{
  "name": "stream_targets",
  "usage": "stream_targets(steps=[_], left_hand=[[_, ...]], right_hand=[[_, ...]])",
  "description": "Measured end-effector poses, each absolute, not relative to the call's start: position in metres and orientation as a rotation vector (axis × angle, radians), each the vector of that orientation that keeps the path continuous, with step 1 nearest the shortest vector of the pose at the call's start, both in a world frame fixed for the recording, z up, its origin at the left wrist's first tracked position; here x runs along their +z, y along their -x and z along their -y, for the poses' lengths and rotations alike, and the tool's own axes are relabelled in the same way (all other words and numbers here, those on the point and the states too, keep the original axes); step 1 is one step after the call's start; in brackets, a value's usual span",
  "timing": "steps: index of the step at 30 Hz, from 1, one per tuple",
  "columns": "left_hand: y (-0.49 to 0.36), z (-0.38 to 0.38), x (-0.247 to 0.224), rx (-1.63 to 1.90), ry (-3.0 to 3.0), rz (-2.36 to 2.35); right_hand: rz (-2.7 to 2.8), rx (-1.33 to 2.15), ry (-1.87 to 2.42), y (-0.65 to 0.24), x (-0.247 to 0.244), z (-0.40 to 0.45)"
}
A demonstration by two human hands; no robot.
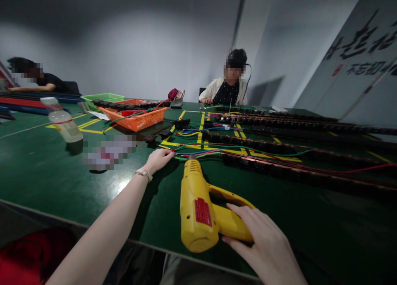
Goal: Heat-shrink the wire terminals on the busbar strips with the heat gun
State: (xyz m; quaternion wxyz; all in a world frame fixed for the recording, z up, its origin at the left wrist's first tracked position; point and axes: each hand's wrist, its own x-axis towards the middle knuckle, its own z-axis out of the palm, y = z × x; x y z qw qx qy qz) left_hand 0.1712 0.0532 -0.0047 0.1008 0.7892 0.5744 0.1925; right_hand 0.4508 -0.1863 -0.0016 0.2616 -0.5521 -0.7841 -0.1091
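Observation:
My right hand (263,239) is wrapped round the handle of a yellow heat gun (197,206) with a red label. The gun's dark nozzle points away from me, at the coloured wires (204,153) that run from a long black strip (263,165). With fingers pinched together, my left hand (159,160) grips the ends of these wires, left of the nozzle. A bracelet is on that wrist. The wire tips are partly hidden by my fingers.
On the green table (124,202) stand a bottle (66,126), an orange basket (136,120) and a green basket (104,98). Further long strips (310,122) lie at the right. One person (228,91) sits across the table, another (49,81) at the far left.

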Motion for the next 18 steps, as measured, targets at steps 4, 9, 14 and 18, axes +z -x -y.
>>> stream_targets(steps=[4, 9, 14, 18], left_hand=[[-0.170, -0.055, -0.006, 0.553, -2.315, -1.703], [-0.170, -0.056, -0.006, 0.512, -2.315, -1.719], [-0.170, -0.054, -0.005, 0.514, -2.330, -1.741], [-0.171, -0.053, -0.004, 0.508, -2.323, -1.738]], right_hand=[[2.089, -0.238, 1.573, -0.465, -0.001, 0.190], [2.020, -0.192, 1.684, -0.477, -0.002, 0.195], [1.946, -0.217, 1.797, -0.487, -0.005, 0.199], [1.929, -0.310, 1.820, -0.491, -0.005, 0.201]])
